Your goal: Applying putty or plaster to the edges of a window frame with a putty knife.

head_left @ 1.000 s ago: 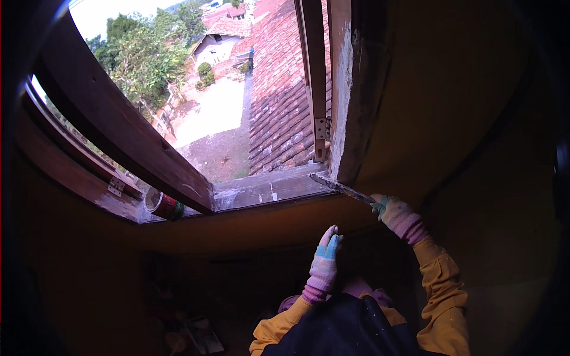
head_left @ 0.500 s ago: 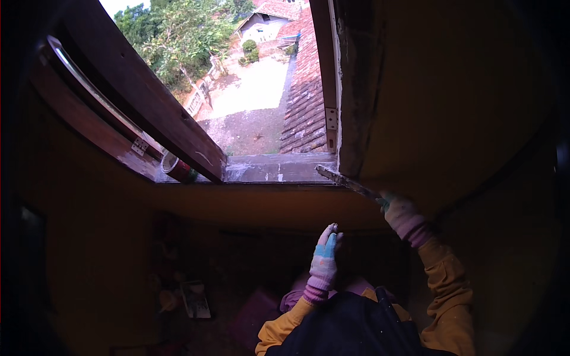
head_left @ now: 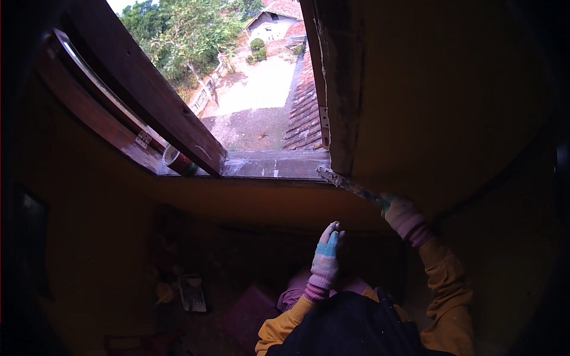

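In my right hand (head_left: 405, 216), wearing a pale knitted glove, is a long narrow scraper (head_left: 353, 186) smeared with whitish material. Its tip rests at or just over the right end of the window sill (head_left: 270, 168), by the corner of the frame. My left hand (head_left: 326, 249) is raised below the sill, touching nothing else. Its gloved fingers are stretched upward, close together, with greyish smears at the tips. The right side of the window frame (head_left: 341, 89) carries a ragged white line along its edge.
An open wooden shutter (head_left: 160, 101) leans across the left of the opening. A small red can (head_left: 176, 161) stands on the sill behind its lower end. On the dark floor are a pale tray-like object (head_left: 193, 293) and a reddish stool-like thing (head_left: 139, 344). Outside lies a tiled roof (head_left: 304, 118).
The view has shifted slightly, so the window frame sits farther left in it. The scraper's tip now appears nearer the frame's right corner. My left hand is almost unmoved.
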`<state>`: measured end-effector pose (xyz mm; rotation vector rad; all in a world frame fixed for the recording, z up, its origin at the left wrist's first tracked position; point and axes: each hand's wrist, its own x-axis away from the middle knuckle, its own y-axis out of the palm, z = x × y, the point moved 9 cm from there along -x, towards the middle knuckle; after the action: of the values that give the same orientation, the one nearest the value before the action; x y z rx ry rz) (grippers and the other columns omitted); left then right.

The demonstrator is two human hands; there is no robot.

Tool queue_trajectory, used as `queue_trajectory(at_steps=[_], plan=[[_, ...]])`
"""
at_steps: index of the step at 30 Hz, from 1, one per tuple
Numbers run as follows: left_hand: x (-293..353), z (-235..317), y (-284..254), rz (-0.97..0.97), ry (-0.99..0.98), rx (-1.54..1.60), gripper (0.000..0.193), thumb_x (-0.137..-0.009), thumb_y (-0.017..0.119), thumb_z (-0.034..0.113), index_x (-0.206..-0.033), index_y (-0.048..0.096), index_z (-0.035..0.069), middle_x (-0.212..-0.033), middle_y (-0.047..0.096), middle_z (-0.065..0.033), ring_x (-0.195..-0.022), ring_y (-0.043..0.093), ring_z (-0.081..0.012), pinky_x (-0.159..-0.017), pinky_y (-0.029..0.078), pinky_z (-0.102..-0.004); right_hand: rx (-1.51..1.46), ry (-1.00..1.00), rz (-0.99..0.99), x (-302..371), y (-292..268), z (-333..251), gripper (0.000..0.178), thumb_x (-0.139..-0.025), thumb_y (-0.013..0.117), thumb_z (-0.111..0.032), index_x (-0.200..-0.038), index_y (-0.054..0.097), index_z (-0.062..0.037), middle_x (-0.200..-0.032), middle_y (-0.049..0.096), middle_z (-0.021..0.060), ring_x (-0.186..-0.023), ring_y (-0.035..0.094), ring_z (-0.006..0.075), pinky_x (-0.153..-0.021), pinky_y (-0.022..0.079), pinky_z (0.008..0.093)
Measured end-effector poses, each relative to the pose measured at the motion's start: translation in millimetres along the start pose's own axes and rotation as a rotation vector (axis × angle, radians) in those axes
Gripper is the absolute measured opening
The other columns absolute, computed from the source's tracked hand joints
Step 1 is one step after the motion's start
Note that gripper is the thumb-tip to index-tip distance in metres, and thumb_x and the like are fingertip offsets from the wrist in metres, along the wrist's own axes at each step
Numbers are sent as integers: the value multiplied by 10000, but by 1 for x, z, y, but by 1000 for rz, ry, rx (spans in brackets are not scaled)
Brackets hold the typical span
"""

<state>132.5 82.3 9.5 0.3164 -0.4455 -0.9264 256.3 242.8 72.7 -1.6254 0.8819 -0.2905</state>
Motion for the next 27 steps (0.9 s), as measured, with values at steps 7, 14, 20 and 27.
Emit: queue_trajectory(at_steps=[7,14,20,27], plan=[[3,-4,-2,2,40,-3,411,-946,429,254,-1297,401,41,-1292,450,-98,-1142,484,-240,-960,396,-356,-33,62,-110,-1,-7,1,233,-785,529,-139,-989,601,-54,-798,618,153,-755,600,332,-707,491,388],[5,-6,1,9,-25,6,404,-948,425,243,-1296,402,40,-1293,449,-96,-1137,487,-238,-957,399,-356,-165,180,-266,7,-6,16,347,-721,630,-171,-1043,580,-52,-881,620,182,-834,599,341,-762,485,386],[5,-9,-2,-28,-9,18,402,-947,425,241,-1295,404,40,-1288,453,-95,-1132,491,-231,-957,399,-347,-407,531,-533,12,11,38,436,-657,677,-136,-1079,575,-97,-883,627,174,-832,608,335,-747,491,399],[7,-15,-6,-39,-13,-14,391,-949,421,227,-1290,408,36,-1280,460,-90,-1127,494,-220,-954,401,-336,-643,590,-490,22,-6,19,261,-884,508,-286,-996,604,-71,-568,529,35,-432,473,79,-411,386,242]])
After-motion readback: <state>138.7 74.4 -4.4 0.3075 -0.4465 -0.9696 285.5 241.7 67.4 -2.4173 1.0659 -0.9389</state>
